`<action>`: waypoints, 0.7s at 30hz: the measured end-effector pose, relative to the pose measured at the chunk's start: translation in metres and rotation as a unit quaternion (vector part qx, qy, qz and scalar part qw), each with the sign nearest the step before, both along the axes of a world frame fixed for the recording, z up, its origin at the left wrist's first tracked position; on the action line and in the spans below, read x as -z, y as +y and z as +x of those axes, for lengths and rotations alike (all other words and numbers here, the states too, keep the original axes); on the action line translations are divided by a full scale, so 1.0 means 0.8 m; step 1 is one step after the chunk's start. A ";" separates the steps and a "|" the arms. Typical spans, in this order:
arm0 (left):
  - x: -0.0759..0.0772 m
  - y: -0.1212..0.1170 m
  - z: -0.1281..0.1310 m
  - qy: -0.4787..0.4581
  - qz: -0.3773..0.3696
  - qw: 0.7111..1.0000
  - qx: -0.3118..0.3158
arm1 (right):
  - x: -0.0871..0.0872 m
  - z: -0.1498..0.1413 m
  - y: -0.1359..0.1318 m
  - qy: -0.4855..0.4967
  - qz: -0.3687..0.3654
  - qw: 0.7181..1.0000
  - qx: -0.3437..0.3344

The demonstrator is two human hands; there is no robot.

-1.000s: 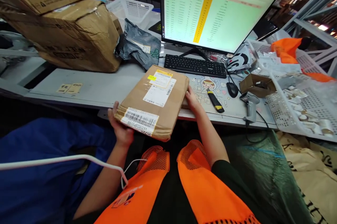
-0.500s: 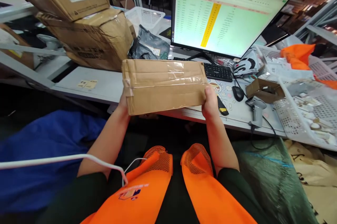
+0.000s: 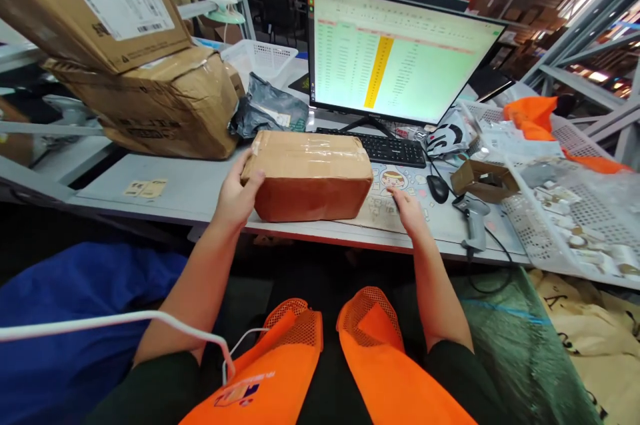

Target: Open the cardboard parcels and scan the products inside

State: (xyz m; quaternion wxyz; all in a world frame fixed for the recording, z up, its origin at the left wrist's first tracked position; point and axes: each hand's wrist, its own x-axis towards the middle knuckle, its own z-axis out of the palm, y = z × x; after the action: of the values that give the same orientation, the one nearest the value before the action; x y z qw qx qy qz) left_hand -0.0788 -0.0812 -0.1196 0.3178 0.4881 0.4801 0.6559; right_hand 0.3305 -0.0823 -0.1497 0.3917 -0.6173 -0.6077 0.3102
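A taped brown cardboard box (image 3: 315, 195) rests on the desk near its front edge, its long side facing me. My left hand (image 3: 237, 192) grips the box's left end, thumb on the near top corner and fingers around the far side. To the right of the box, my right hand (image 3: 407, 210) is closed low over the desk mat, apart from the box. A thin dark end of a utility knife (image 3: 395, 201) shows at its fingertips; the rest of the knife is hidden by the hand.
Behind the box stand a keyboard (image 3: 387, 147) and a lit monitor (image 3: 395, 52). Large cartons (image 3: 170, 105) are stacked at the left. On the right lie a mouse (image 3: 438, 189), a barcode scanner (image 3: 474, 222), a small open box (image 3: 484, 180) and a white basket (image 3: 545, 232) of small items.
The box has come down from in front of me onto the desk. My right hand has let go of it and closed over the spot where the yellow-and-black utility knife lay.
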 end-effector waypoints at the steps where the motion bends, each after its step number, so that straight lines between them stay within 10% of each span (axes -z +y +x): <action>1: 0.004 0.000 0.002 0.021 0.007 1.000 -0.020 | 0.013 0.021 -0.002 -0.054 0.007 0.997 0.048; 7: 0.032 0.043 0.001 0.044 0.103 0.986 -0.121 | 0.081 0.066 -0.017 -0.284 0.029 0.951 0.117; 15: 0.012 0.136 -0.048 0.054 0.103 0.990 -0.075 | 0.093 0.065 -0.028 -0.227 0.095 0.953 0.177; 21: -0.015 0.041 0.000 0.270 0.216 0.927 -0.144 | 0.082 0.060 -0.052 -0.113 0.133 0.967 0.187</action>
State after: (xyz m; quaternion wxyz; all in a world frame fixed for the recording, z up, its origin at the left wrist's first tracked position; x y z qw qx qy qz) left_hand -0.0787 -0.0482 -0.1077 -0.0349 0.6291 0.4597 0.6258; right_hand 0.3788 -0.1236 -0.2152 0.4505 -0.6933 -0.5573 0.0757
